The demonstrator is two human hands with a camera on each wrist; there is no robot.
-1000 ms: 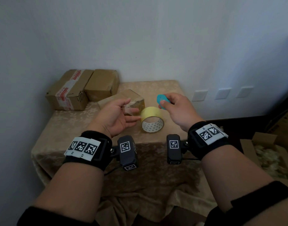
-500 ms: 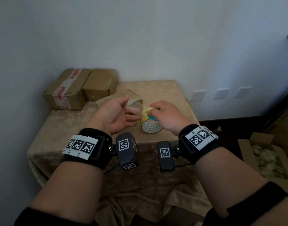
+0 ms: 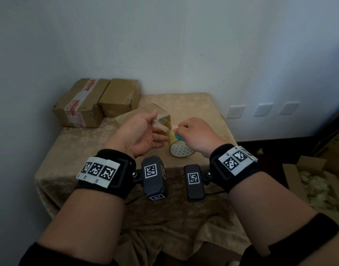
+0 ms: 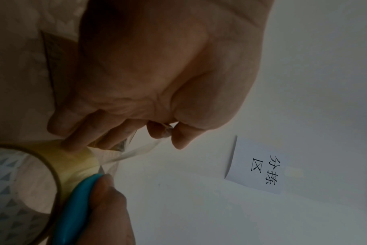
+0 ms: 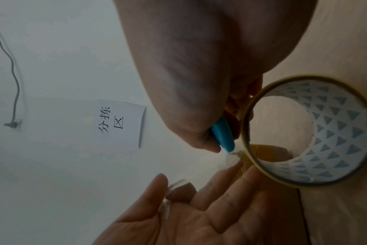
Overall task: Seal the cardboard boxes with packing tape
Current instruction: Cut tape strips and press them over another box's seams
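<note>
A roll of clear packing tape (image 3: 181, 148) stands on edge on the cloth-covered table (image 3: 84, 150). My left hand (image 3: 155, 121) pinches the free end of the tape strip (image 4: 136, 150) between thumb and forefinger, with the strip pulled taut from the roll (image 4: 31, 174). My right hand (image 3: 181, 129) grips a small blue cutter (image 3: 179, 138), whose tip (image 5: 222, 136) touches the strip right at the roll (image 5: 314, 132). A small cardboard box (image 3: 138, 114) lies just behind both hands, partly hidden. Two more cardboard boxes (image 3: 80, 104) (image 3: 120, 95) sit at the back left against the wall.
On the floor to the right stands an open carton (image 3: 318, 181) with pale filling. Wall sockets (image 3: 262, 110) are low on the right wall. A paper sign (image 4: 260, 165) hangs on the wall. The tablecloth's front edge drapes down near my wrists.
My right hand brought the blue cutter down and left from above the roll to the stretched strip. The left hand keeps its pinch on the tape end, almost unmoved.
</note>
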